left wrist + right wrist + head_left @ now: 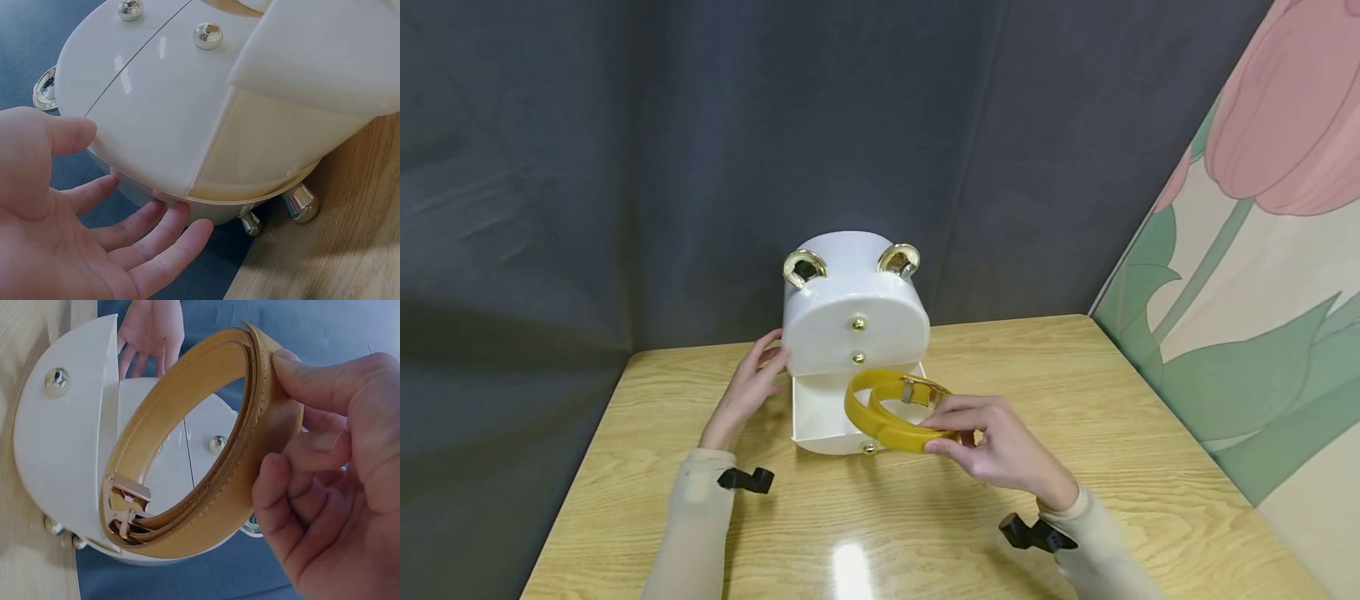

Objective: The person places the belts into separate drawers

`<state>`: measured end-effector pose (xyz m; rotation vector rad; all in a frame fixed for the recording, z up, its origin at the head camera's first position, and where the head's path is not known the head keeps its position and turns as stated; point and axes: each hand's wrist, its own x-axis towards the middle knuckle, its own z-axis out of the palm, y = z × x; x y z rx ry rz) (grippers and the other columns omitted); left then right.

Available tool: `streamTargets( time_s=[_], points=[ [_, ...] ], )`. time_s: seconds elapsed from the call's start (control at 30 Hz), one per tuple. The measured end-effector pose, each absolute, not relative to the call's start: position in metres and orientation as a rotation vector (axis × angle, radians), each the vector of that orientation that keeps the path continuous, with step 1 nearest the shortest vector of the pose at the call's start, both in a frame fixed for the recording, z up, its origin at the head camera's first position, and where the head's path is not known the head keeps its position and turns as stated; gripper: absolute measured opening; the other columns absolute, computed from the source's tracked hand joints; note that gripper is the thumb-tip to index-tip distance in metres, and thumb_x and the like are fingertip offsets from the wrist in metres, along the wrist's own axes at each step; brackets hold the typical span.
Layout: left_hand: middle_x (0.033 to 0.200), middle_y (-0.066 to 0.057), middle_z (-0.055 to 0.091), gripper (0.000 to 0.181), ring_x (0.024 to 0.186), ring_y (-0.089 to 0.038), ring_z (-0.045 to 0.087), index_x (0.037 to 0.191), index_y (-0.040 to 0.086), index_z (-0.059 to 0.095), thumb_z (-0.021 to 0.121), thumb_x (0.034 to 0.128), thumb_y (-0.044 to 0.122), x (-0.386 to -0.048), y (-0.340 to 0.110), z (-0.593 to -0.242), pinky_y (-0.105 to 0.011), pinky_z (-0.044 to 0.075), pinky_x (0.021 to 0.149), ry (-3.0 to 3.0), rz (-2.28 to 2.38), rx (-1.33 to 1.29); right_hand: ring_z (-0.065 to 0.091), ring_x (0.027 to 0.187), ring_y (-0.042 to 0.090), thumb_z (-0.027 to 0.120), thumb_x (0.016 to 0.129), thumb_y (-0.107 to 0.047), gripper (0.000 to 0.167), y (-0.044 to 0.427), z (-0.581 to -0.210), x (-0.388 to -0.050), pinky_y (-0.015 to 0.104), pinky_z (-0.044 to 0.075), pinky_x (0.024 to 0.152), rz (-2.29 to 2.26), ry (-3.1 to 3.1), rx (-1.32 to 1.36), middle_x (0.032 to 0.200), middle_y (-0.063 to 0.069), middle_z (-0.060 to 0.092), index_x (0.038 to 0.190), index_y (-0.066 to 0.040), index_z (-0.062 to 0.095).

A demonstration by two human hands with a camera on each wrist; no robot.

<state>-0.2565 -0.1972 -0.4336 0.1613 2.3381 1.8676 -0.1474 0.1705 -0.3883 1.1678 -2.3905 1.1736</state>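
Note:
A coiled yellow belt [891, 435] with a metal buckle [128, 509] is pinched between the thumb and fingers of my right hand [1000, 442]. In the head view it hangs over the pulled-out bottom drawer [820, 408] of a white rounded box [850, 292]. The box carries gold knobs and two gold-rimmed ears. My left hand [748, 392] is at the left side of the box. In the left wrist view its fingers [159, 240] are loosely spread, and some fingertips touch the box's side. Part of the drawer's inside is hidden by the belt.
The box stands on a light wood table [700, 417] near its back edge. Behind it hangs a dark curtain [820, 117]. A tulip-patterned panel [1262, 317] borders the table at right. Small metal feet [300, 203] support the box.

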Motion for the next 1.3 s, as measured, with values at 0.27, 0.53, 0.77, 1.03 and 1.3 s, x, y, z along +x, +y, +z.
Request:
streamTargets(
  time_s=[0.27,0.53,0.77,1.03,1.3],
  points=[
    [0.170,-0.023,0.034,0.066,0.149,-0.046,0.045,0.171,0.020,0.022,0.046,0.1144,0.045,-0.255,-0.199,-0.436,-0.067,0.044,0.117,2.332,1.880,0.158,0.047,0.061,-0.006,0.085,0.092,-0.014,0.020,0.154,-0.395,-0.163,0.017,0.043,0.049,1.145,-2.468,1.199,0.095,-0.006,0.076,0.112,-0.011,0.085],
    [0.170,-0.022,0.034,0.067,0.150,-0.045,0.045,0.172,0.021,0.022,0.046,0.1140,0.046,-0.255,-0.200,-0.437,-0.066,0.046,0.117,2.339,1.870,0.156,0.047,0.064,-0.004,0.085,0.092,-0.013,0.024,0.136,-0.400,-0.175,0.016,0.042,0.055,1.166,-2.516,1.229,0.091,-0.006,0.073,0.116,-0.010,0.084],
    [0.171,-0.021,0.033,0.067,0.150,-0.044,0.045,0.171,0.022,0.023,0.047,0.1138,0.047,-0.254,-0.199,-0.434,-0.065,0.045,0.118,2.329,1.878,0.152,0.051,0.065,-0.003,0.084,0.093,-0.016,0.023,0.123,-0.409,-0.184,0.017,0.047,0.057,1.117,-2.577,1.198,0.097,-0.003,0.078,0.115,-0.009,0.084],
    [0.171,-0.021,0.032,0.068,0.151,-0.044,0.044,0.172,0.023,0.022,0.047,0.1134,0.048,-0.254,-0.197,-0.431,-0.065,0.045,0.118,2.326,1.872,0.149,0.053,0.067,-0.002,0.085,0.092,-0.018,0.022,0.115,-0.417,-0.194,0.018,0.049,0.059,1.042,-2.617,1.134,0.098,-0.002,0.079,0.111,-0.008,0.085],
    [0.171,-0.022,0.032,0.068,0.151,-0.044,0.044,0.171,0.023,0.022,0.048,0.1135,0.047,-0.254,-0.198,-0.430,-0.064,0.045,0.118,2.321,1.878,0.150,0.055,0.071,0.000,0.084,0.093,-0.021,0.021,0.109,-0.421,-0.202,0.019,0.051,0.064,1.020,-2.642,1.108,0.099,0.000,0.080,0.111,-0.009,0.085]
  ],
)
